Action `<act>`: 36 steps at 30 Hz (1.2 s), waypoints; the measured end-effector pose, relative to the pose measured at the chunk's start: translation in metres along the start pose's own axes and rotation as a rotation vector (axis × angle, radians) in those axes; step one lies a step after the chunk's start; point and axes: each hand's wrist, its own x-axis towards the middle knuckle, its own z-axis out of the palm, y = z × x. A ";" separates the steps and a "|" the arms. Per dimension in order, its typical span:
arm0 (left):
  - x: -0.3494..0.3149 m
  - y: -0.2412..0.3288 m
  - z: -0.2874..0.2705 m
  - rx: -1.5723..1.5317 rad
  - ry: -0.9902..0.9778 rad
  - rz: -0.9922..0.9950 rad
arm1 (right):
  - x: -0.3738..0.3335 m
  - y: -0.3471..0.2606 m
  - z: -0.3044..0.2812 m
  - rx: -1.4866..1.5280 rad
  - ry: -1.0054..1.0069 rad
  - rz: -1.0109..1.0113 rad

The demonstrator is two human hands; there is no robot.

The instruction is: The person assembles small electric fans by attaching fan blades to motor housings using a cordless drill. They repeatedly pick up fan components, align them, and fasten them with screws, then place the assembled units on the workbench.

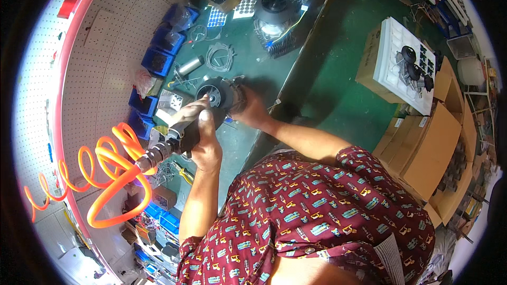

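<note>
My left hand [207,140] is wrapped round a pneumatic power tool [186,113], with a metal hose fitting [156,155] at its rear and an orange coiled air hose [113,150] attached. The tool's front end points toward a dark round part with a fan-like centre [213,95]. Whether the two touch, I cannot tell. My right hand [249,110] grips that round part by its right side, its fingers partly hidden behind it. Just beyond lie a silver cylinder [190,66] and a loop of grey cable [219,57].
Blue bins [157,59] line the bench's left side below a pegboard [113,31]. A finned dark unit with wires [274,21] stands at the far end. Yellow-handled pliers [184,173] lie near my left forearm. At right, a white foam tray [404,66] sits on a carton near open cardboard boxes [428,148].
</note>
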 end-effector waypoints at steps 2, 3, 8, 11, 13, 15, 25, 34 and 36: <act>-0.001 -0.002 0.000 0.009 0.006 0.009 | -0.002 -0.003 -0.001 0.033 -0.014 0.024; -0.001 -0.001 0.001 0.001 -0.001 -0.002 | -0.002 -0.004 -0.002 0.039 -0.016 0.030; 0.000 0.005 0.003 0.043 -0.087 0.002 | -0.003 -0.003 -0.001 0.023 -0.019 0.035; 0.010 0.009 0.000 0.237 -0.197 -0.005 | -0.003 -0.005 -0.001 0.048 -0.029 0.051; 0.021 0.022 0.020 0.093 -0.119 -0.218 | -0.002 -0.003 -0.001 0.071 -0.035 0.059; 0.035 0.013 0.020 0.143 -0.258 -0.224 | -0.003 -0.005 0.000 0.074 -0.039 0.053; 0.026 -0.005 0.015 0.046 -0.286 -0.191 | -0.007 -0.010 -0.001 0.070 -0.037 0.038; 0.020 -0.011 0.011 0.003 -0.327 -0.117 | -0.012 -0.015 -0.001 0.065 -0.048 0.024; 0.019 -0.007 0.009 0.053 -0.352 -0.107 | -0.010 -0.017 0.002 0.060 -0.055 0.009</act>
